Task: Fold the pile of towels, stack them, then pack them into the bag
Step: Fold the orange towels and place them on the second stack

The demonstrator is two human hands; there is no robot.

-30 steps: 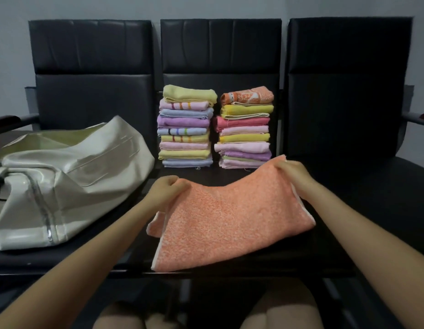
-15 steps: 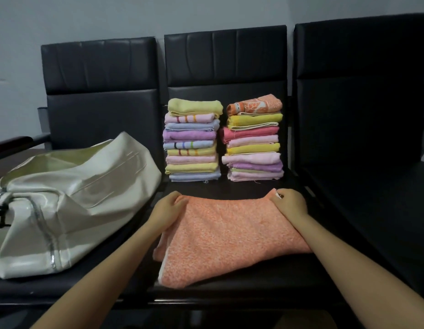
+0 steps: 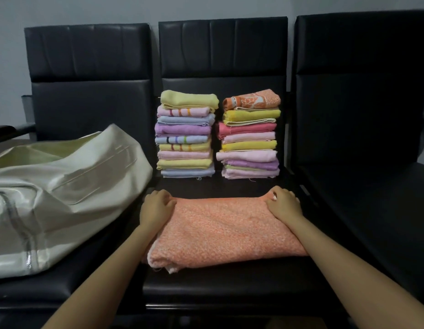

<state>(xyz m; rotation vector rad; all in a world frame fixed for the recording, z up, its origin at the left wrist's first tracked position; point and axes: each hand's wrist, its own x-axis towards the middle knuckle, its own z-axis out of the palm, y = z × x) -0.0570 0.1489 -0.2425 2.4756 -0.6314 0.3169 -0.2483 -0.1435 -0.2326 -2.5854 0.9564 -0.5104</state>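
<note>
Lowered flat: orange towel [image 3: 226, 230] | left hand [image 3: 156, 206], right hand [image 3: 284, 204] grip far corners

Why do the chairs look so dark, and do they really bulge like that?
Head view: dim light sinks the black chairs into shadow; the white bag catches soft sheen; the wide-angle lens bows the edges; the folded stacks stay sharp.

We've got the orange towel [image 3: 225, 231] folded flat at the middle seat's front edge, two neat stacks of folded towels [image 3: 218, 135] against its back, the cream bag [image 3: 64, 186] slumped on the left seat.
</note>
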